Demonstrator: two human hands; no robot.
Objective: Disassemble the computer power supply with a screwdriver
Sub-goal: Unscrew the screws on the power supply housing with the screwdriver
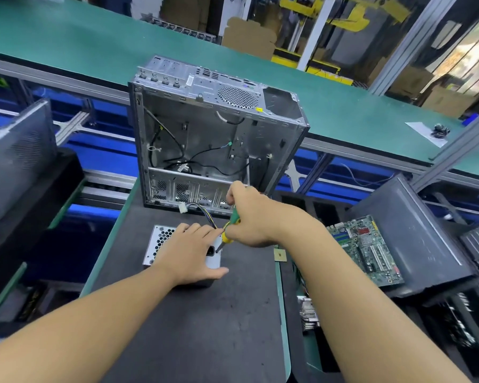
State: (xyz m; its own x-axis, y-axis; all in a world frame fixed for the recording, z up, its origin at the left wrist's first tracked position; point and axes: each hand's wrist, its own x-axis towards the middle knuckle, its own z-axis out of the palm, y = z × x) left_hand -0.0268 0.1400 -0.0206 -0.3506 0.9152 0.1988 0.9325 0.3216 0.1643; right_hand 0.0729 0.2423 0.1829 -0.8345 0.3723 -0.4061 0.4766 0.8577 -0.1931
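Matte bench (pixel 191 327): perforated steel supply (pixel 161 241), plastic-handled screwdriver (pixel 227 236).

Left forearm (pixel 80 327): bare, enters at 7 o'clock, extends toward 1 o'clock. Left hand (pixel 188 252): palm down, laid flat on the power supply (pixel 161 241), fingers straight and close together toward 1 o'clock, thumb (pixel 219 271) spread toward 3 o'clock.

Right forearm (pixel 357 299): bare, enters at 5 o'clock, extends toward 11 o'clock. Right hand (pixel 249 217): wrist bent, fingers curled round the screwdriver (pixel 226 235), which slants toward 7 o'clock. The right hand lies at 2 o'clock of the left, just beside its fingertips.
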